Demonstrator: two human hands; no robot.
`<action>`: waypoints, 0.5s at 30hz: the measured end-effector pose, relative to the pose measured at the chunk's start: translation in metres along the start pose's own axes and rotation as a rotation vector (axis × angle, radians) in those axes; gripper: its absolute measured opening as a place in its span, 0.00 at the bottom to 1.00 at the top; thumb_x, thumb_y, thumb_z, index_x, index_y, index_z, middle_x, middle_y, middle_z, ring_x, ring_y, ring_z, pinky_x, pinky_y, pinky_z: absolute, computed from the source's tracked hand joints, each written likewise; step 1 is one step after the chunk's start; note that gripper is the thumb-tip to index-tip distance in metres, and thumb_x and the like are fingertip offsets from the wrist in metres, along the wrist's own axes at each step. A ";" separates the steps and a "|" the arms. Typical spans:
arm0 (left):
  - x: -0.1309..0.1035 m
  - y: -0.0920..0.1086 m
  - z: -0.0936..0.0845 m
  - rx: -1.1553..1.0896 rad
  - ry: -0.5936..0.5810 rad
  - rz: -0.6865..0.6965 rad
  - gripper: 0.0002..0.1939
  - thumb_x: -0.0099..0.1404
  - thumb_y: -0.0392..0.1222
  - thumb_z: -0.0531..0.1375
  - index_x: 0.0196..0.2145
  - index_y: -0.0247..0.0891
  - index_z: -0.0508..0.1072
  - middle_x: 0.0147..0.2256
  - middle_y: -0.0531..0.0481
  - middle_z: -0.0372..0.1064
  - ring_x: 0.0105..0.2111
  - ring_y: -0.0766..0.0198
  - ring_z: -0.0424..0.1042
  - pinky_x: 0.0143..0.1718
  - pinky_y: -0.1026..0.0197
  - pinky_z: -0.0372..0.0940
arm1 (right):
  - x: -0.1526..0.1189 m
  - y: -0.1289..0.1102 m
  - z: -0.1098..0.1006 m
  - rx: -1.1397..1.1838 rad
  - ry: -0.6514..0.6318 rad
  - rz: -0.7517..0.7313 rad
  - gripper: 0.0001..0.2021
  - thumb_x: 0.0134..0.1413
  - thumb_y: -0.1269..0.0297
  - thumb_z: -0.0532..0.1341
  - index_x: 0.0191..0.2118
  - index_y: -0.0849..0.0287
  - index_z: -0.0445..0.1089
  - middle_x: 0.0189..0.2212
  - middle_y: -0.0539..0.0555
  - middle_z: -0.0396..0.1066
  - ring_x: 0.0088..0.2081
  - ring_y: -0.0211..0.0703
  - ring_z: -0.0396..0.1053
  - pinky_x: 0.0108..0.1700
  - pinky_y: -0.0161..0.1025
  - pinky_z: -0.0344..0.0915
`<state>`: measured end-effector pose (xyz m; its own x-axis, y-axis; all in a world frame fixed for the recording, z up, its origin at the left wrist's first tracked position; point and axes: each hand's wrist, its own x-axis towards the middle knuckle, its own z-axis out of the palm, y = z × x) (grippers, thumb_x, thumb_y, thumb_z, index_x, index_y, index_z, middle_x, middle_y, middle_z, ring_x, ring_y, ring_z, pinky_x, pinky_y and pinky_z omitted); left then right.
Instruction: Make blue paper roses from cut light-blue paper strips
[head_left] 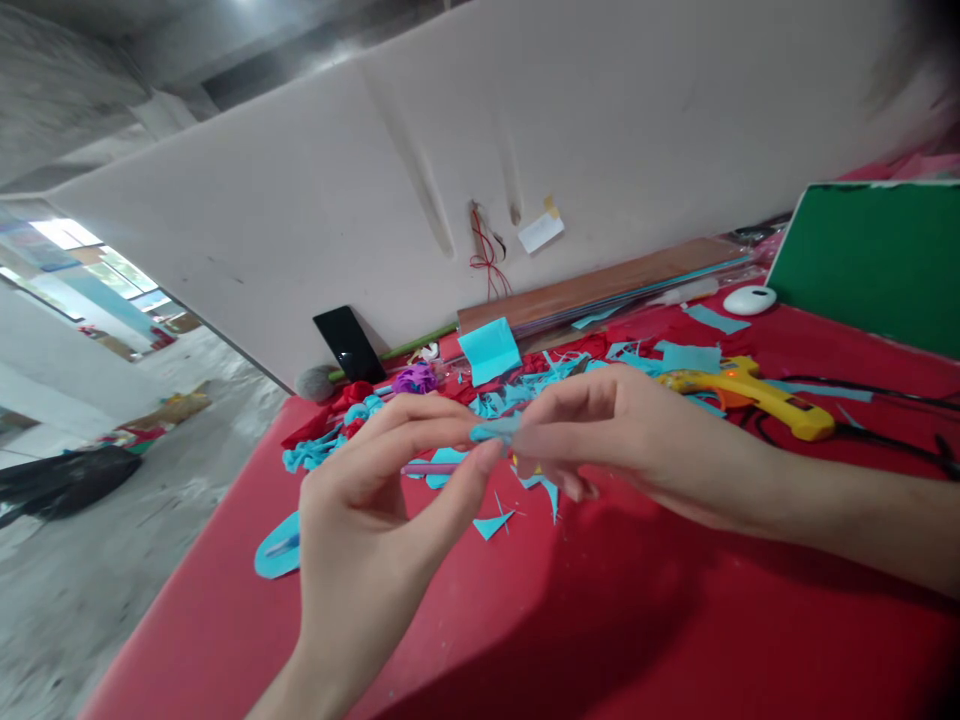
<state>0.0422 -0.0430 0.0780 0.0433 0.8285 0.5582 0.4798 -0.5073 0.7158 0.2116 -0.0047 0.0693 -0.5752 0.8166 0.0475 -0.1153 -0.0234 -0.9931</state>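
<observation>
Between my two hands, above the red tabletop (480, 620), is a small piece of light blue paper (495, 429). My left hand (390, 480) pinches its left side between thumb and fingertips. The fingers of my right hand (592, 430) are closed on its right side, a little blurred. Below them lie blue paper scraps (493, 525) and a pink-purple stick (431, 468). Left of my left hand is a rounded blue paper piece (277, 545), partly covered by the hand.
A yellow glue gun (780, 400) with a black cord lies at right, near a white mouse (750, 300) and a green board (877, 265). A black phone (349, 343) leans on the white partition (300, 230). Purple crumpled paper (415, 378) and a blue paper square (490, 351) sit behind.
</observation>
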 end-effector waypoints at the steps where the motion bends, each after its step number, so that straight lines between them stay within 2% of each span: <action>1: 0.000 0.000 0.000 0.013 0.006 0.010 0.05 0.55 0.35 0.61 0.28 0.45 0.75 0.31 0.57 0.69 0.33 0.69 0.67 0.34 0.69 0.63 | 0.000 0.000 0.000 0.004 0.016 -0.006 0.05 0.47 0.66 0.63 0.25 0.62 0.70 0.15 0.45 0.63 0.18 0.26 0.59 0.22 0.25 0.58; 9: 0.002 0.004 -0.003 0.020 -0.010 0.012 0.07 0.55 0.33 0.61 0.28 0.45 0.76 0.30 0.56 0.70 0.32 0.69 0.67 0.32 0.69 0.64 | -0.004 -0.001 0.004 -0.036 0.083 -0.130 0.04 0.46 0.68 0.62 0.25 0.62 0.70 0.18 0.45 0.65 0.20 0.26 0.60 0.23 0.25 0.60; 15: 0.002 -0.001 0.000 -0.067 0.011 -0.093 0.05 0.55 0.35 0.62 0.28 0.44 0.76 0.31 0.56 0.71 0.34 0.68 0.68 0.34 0.69 0.64 | -0.007 0.002 0.006 -0.267 0.264 -0.371 0.03 0.48 0.67 0.62 0.27 0.61 0.70 0.22 0.46 0.68 0.24 0.29 0.64 0.27 0.26 0.64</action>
<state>0.0413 -0.0406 0.0785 -0.0084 0.8702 0.4927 0.4213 -0.4438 0.7909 0.2105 -0.0145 0.0679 -0.3070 0.8606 0.4063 -0.0423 0.4142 -0.9092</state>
